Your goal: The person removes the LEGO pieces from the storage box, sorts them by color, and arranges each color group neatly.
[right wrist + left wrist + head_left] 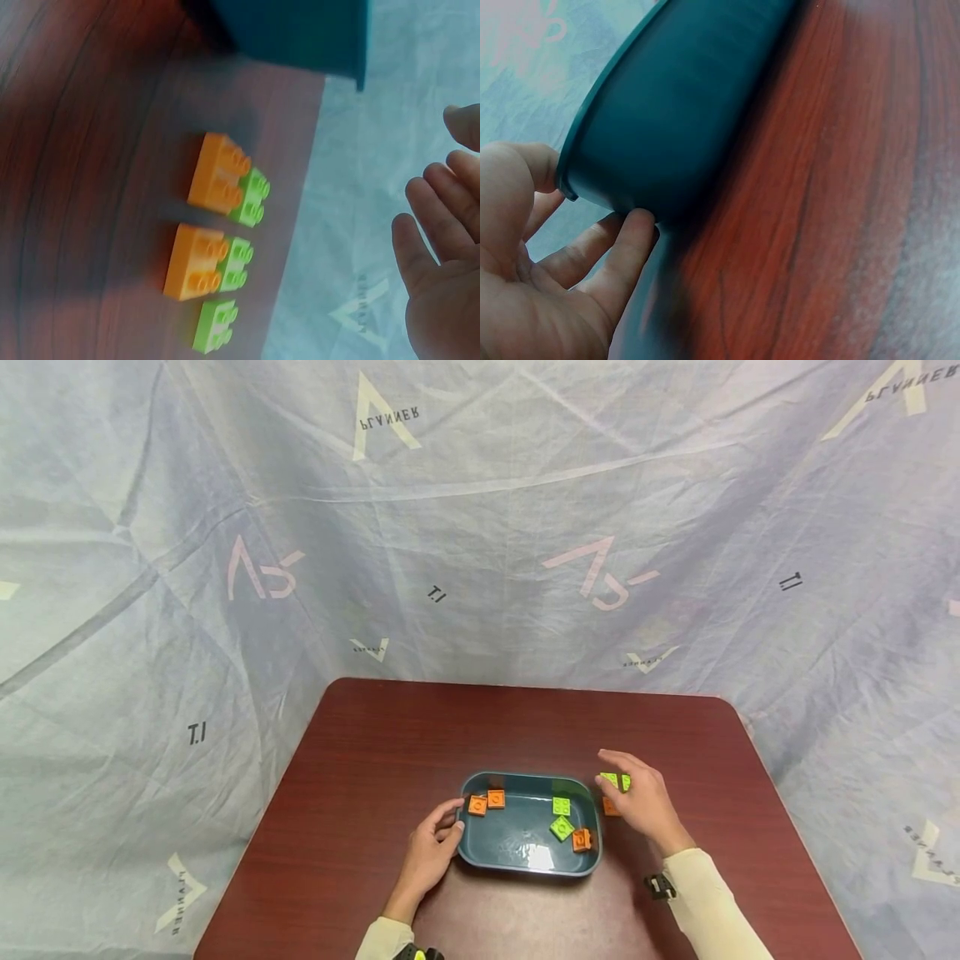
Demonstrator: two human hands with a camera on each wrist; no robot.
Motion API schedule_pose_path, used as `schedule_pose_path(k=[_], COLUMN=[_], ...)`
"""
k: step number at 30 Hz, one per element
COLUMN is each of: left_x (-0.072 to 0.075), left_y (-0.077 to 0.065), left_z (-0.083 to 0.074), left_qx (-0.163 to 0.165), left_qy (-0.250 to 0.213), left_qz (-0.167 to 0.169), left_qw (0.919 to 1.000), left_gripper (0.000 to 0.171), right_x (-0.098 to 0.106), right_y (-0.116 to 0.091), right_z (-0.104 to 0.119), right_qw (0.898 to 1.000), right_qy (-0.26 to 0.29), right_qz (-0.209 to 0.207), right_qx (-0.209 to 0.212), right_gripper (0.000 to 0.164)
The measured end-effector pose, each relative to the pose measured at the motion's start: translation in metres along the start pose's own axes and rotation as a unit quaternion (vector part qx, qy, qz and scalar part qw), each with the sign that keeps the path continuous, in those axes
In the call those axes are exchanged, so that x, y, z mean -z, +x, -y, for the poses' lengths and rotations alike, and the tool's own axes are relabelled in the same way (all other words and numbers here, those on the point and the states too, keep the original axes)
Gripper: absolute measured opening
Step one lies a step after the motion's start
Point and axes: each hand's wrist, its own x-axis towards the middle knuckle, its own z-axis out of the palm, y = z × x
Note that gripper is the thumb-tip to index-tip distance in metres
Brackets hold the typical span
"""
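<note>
A dark teal tray (498,847) stands on the table with orange and green toy building bricks in it. Two orange bricks (477,806) lie at its left end; two green bricks (561,828) and another orange brick (582,840) lie toward the right. My left hand (430,852) holds the tray's left end, thumb and fingers at the rim and outer wall. Just right of the tray, my right hand (642,800) hovers with extended fingers and nothing in them. Below it, the right wrist view shows two orange bricks (196,261) and three green bricks (216,326) on the table.
The dark red wooden table (360,777) has rounded far corners. A grey printed cloth (480,568) hangs behind it and along both sides. Beside the tray's right wall, the loose bricks stand in a close group, partly covered by my right hand in the head view.
</note>
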Motion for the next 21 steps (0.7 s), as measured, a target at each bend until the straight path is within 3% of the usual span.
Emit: schedule_pose_path(k=[11, 21], left_x=[-0.001, -0.001], left_y=[0.001, 0.001], left_z=[0.003, 0.003], left_qx=[-0.003, -0.008], left_qy=[0.006, 0.005], left_qz=[-0.002, -0.003], left_qw=[1.0, 1.0], left_gripper=[0.039, 0.039], right_x=[-0.022, -0.057], right_y=[0.005, 0.006], right_z=[0.034, 0.069], right_qw=[0.997, 0.996], right_qy=[0.02, 0.064], right_qz=[-0.025, 0.033], right_qx=[0.064, 0.045], right_gripper=[0.049, 0.049])
